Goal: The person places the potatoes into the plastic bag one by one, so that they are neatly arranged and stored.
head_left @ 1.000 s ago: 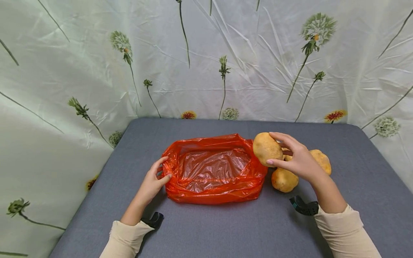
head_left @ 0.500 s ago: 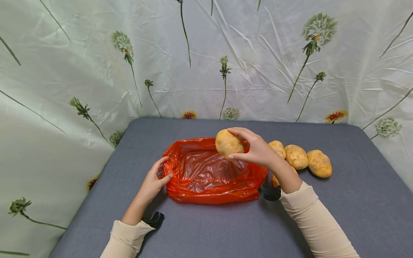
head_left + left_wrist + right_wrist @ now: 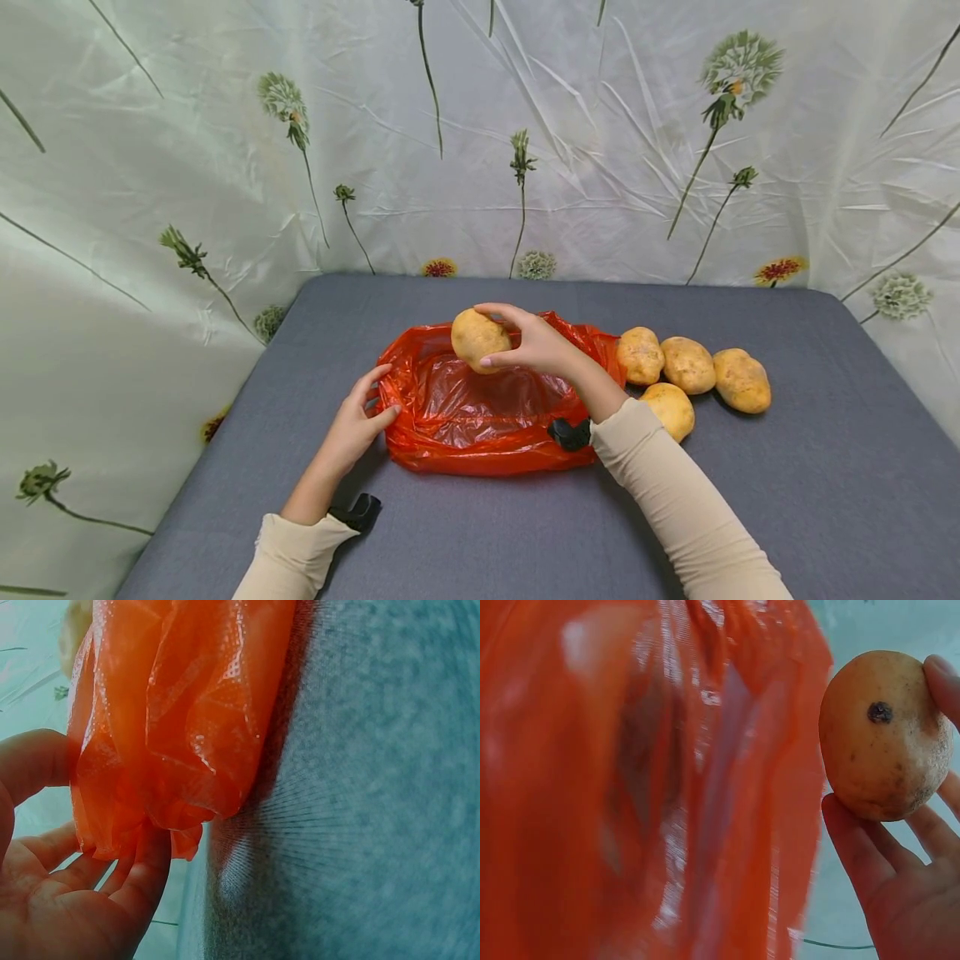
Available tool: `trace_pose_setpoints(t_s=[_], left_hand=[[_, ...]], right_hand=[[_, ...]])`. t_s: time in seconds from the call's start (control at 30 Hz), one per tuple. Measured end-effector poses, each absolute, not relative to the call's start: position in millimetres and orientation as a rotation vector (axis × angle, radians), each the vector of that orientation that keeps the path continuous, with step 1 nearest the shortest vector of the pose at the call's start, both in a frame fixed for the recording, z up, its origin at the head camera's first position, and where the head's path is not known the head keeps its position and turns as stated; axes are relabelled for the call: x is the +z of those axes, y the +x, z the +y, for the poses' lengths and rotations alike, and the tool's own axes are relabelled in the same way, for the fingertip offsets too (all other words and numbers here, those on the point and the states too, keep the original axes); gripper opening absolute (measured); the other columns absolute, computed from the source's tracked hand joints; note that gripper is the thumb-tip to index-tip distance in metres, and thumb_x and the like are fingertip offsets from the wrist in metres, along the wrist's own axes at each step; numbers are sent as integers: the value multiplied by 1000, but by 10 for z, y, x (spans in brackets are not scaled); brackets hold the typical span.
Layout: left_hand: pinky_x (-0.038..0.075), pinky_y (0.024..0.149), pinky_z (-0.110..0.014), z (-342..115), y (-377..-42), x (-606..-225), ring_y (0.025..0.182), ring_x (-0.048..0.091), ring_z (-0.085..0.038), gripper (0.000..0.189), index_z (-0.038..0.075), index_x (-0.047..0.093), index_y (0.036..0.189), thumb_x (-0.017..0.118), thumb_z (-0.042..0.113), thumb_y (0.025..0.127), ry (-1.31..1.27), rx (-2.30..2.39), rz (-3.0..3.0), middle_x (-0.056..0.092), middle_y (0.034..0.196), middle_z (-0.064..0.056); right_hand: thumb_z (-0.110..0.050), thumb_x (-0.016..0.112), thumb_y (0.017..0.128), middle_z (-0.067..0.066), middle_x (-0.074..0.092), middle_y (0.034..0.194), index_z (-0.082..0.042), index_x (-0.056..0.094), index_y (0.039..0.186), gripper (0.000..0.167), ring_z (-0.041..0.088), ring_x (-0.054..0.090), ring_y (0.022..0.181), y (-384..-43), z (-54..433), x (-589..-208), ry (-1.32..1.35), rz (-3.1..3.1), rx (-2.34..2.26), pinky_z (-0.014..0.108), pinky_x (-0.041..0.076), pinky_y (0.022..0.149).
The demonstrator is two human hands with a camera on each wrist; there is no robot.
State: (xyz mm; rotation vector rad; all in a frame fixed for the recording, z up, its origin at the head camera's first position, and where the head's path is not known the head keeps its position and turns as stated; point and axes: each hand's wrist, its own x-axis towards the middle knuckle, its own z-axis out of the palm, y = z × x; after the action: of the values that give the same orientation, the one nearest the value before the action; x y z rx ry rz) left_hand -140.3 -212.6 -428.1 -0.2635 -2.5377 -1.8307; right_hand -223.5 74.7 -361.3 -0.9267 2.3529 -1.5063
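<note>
A red plastic bag (image 3: pixel 480 461) lies with its mouth spread wide on the grey table. At its left end my left hand (image 3: pixel 357 427) holds the side; in the left wrist view, thumb and fingers lie on either side of the crinkled plastic (image 3: pixel 180 712). My right hand (image 3: pixel 534 344) grips a potato (image 3: pixel 478 340) between thumb and fingers, over the far part of the bag's opening. The right wrist view shows a dark spot on this potato (image 3: pixel 881 750), with the bag wall close beside it. No potato shows inside the bag.
Several more potatoes (image 3: pixel 688 365) lie grouped on the table right of the bag, the nearest potato (image 3: pixel 670 411) partly behind the right sleeve (image 3: pixel 675 500). A pale floral cloth (image 3: pixel 480 167) hangs behind the table (image 3: pixel 480 533).
My right hand has carried the potato leftward from beside the other potatoes to above the bag's opening. The left hand stays at the bag's left end.
</note>
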Motion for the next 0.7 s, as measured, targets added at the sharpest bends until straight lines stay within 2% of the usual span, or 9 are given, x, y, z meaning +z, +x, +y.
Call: trace_pose_setpoints(t_s=[0.2, 0.33, 0.47, 0.7], left_hand=[[42, 84, -35, -2131, -1413, -4293, 113, 42, -33, 59, 5, 34, 135, 61, -1, 82, -274, -1824, -2534, 34, 133, -18], [40, 86, -42, -2114, -1398, -4240, 113, 41, -34, 60, 4, 33, 135, 60, -2, 82, -263, -1829, -2540, 33, 133, -19], [36, 87, -51, -2061, -1348, -4112, 114, 39, -39, 59, -2, 32, 134, 59, -6, 82, -274, -1842, -2538, 31, 133, -24], [33, 89, -54, -2008, -1301, -3994, 115, 37, -43, 58, -7, 31, 133, 58, -9, 81, -271, -1829, -2555, 30, 133, -28]], right_hand=[[-14, 75, 73, 3, 38, 134, -14, 38, 136, 73, 26, 48, 109, -2314, 596, -3775, -817, 2189, -1561, 34, 46, 78], [-12, 75, 73, 4, 37, 136, -13, 38, 136, 73, 24, 43, 115, -2354, 528, -3872, -799, 2187, -1545, 35, 42, 84], [-13, 75, 73, 5, 35, 137, -12, 38, 136, 73, 21, 36, 119, -2389, 486, -3959, -800, 2241, -1498, 38, 38, 90], [-17, 74, 74, 6, 36, 135, -14, 37, 137, 73, 21, 40, 114, -2389, 400, -4053, -726, 2289, -1438, 38, 37, 90]])
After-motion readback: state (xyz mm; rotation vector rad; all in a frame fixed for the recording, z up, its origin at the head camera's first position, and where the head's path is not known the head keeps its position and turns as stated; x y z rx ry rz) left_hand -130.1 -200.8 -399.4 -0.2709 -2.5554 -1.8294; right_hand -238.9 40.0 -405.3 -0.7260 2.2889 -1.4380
